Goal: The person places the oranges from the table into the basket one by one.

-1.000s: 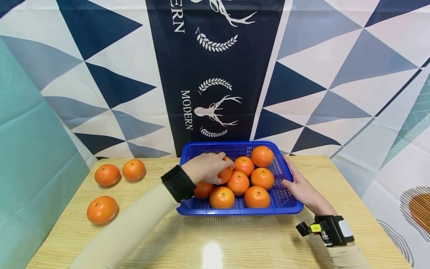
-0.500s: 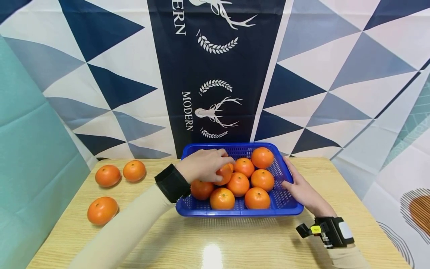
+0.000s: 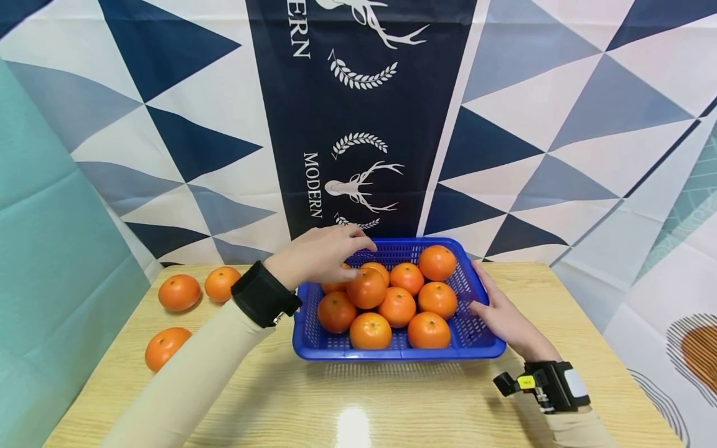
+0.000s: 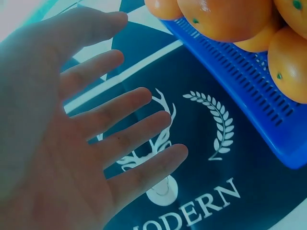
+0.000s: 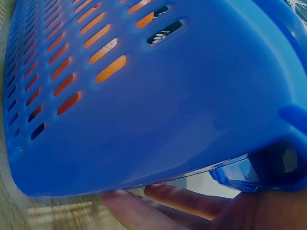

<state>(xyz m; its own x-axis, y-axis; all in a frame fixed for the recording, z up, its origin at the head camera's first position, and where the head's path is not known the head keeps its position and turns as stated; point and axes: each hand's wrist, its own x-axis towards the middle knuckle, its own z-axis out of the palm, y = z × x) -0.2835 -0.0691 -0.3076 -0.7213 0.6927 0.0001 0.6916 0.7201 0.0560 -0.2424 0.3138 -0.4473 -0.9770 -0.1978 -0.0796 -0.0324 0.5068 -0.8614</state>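
Note:
A blue plastic basket (image 3: 398, 354) holds several oranges, one of which (image 3: 366, 288) lies on top of the others towards the left. Over the basket's left back part hovers my left hand (image 3: 322, 254), holding nothing. In the left wrist view its fingers (image 4: 139, 167) are spread and apart from the oranges (image 4: 225, 17). My right hand (image 3: 512, 320) grips the basket's right rim, thumb over the inner side and fingers outside. The right wrist view shows fingertips (image 5: 129, 208) beside the slotted basket wall (image 5: 144, 129).
On the wooden table (image 3: 269, 398), three loose oranges lie to the left: one at the front (image 3: 165, 347), one behind it (image 3: 179, 292) and another (image 3: 221, 284) partly behind the left wrist. A patterned cloth (image 3: 358, 124) hangs right behind the basket.
My left hand has let go of the orange on top of the pile and moved up and to the left. The right hand and basket stay in place.

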